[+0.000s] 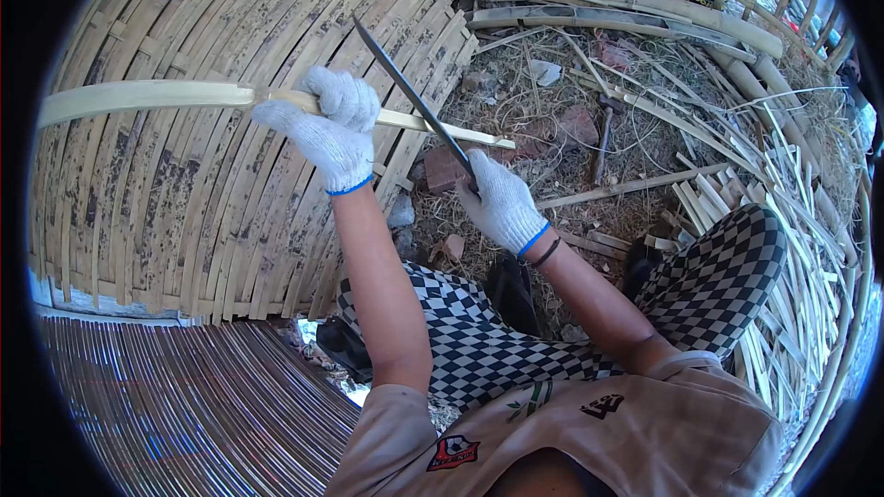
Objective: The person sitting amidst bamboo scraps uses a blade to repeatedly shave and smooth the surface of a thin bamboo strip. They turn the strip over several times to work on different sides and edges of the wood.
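My left hand (330, 124), in a white knitted glove with a blue cuff, is closed around a pale bamboo strip (157, 96). The strip runs out to the left edge of the view, and its narrower, notched end points right. In a matching glove, my right hand (500, 204) grips a long dark-bladed knife (396, 74) by its handle, which the fingers mostly hide. The blade slants up and left, crossing over the strip's narrow end in this view.
A woven bamboo panel (184, 193) fills the left side, with a slatted mat (184, 396) below it. A hammer (603, 143) and bricks (575, 127) lie among shavings on the ground. Split bamboo strips (792, 285) are heaped at right, near my checkered trouser leg (718, 281).
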A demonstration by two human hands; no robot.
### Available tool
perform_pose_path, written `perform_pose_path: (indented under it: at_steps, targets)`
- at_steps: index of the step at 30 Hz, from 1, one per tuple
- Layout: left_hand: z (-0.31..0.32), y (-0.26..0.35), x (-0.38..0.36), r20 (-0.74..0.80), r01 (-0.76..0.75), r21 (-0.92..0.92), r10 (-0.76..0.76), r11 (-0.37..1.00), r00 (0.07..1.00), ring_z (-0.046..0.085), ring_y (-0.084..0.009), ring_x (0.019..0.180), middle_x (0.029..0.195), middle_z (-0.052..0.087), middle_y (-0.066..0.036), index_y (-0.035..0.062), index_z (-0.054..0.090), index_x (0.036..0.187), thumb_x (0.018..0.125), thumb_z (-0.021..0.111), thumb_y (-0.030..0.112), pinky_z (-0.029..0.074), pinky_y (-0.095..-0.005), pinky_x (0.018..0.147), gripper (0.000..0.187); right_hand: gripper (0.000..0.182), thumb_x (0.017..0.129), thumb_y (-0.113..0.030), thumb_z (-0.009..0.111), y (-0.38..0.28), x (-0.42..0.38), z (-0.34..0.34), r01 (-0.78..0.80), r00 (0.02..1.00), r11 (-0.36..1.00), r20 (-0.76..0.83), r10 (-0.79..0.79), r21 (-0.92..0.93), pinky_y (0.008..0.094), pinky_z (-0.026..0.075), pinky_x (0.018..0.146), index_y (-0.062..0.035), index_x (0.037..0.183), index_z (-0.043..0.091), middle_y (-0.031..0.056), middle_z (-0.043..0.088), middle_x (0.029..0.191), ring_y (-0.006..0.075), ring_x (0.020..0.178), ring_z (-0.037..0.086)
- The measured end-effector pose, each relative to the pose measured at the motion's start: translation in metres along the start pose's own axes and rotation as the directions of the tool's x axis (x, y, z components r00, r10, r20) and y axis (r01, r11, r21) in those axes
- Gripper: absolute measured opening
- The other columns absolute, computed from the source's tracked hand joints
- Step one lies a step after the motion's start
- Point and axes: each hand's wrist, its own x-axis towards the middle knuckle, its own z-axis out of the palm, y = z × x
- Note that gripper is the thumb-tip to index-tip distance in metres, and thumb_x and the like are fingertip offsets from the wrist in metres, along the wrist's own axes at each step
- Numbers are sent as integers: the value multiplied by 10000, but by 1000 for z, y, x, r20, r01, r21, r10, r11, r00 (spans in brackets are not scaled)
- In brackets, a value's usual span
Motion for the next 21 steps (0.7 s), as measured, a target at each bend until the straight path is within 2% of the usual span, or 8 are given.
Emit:
perform_pose_path:
  at_steps: [1,2,5,8,10,13,17,21]
  targets:
    - [-4,2,1,-1,7,-18,-7,1000,1000,163,-114,438,514,215,45,181,307,608,701,378,1019,149,-299,429,846,267,938,-189,662,6,0,9,-62,998,998,25,62,29,502,543,707,-58,1136,540,189,653,848,422,826,676]
    - [-8,2,2,-7,10,-28,-10,1000,1000,163,-116,436,512,211,42,182,300,603,700,367,1024,149,-300,429,849,235,941,-178,648,7,2,14,-68,998,997,-8,68,-29,502,545,696,-57,1112,542,188,656,863,417,825,680]
    - [-21,4,1,-24,9,-52,-11,999,1000,172,-122,437,512,210,37,180,295,604,709,342,1029,157,-306,432,856,220,943,-186,652,6,1,21,-53,998,992,27,56,-116,501,546,690,-56,1081,541,189,658,860,402,829,687]
    - [-29,6,-3,-11,-2,-86,1,996,1000,184,-125,452,519,222,37,172,309,623,732,332,1021,173,-311,443,857,225,944,-205,657,-24,-2,-2,44,998,993,49,-38,-109,506,546,687,-58,1068,539,183,643,834,400,832,685]
    - [-23,5,-5,16,-5,-96,7,995,1000,182,-126,452,519,216,36,173,303,621,732,321,1023,176,-314,443,858,236,944,-215,658,-32,1,-10,52,998,993,40,-48,-109,510,547,689,-58,1075,539,185,646,840,403,851,686]
    - [-12,4,-5,82,9,-54,-4,999,997,185,-128,448,518,218,33,175,299,616,731,304,1028,182,-312,440,861,249,946,-224,655,-21,2,-2,-16,998,991,51,23,-132,511,548,695,-58,1092,540,191,654,867,407,875,687]
    - [-15,0,-3,51,14,-92,-10,996,999,195,-128,446,512,235,28,173,313,617,727,293,1033,184,-314,439,867,258,946,-224,654,3,5,7,-80,994,989,64,88,-122,507,549,705,-62,1110,539,194,655,903,407,879,684]
    - [-19,0,-1,83,16,-121,-6,993,997,203,-127,447,512,250,25,169,326,624,728,291,1032,186,-312,443,870,262,947,-215,651,-11,4,-3,-5,998,997,64,10,-72,512,546,719,-59,1121,533,203,657,903,422,885,680]
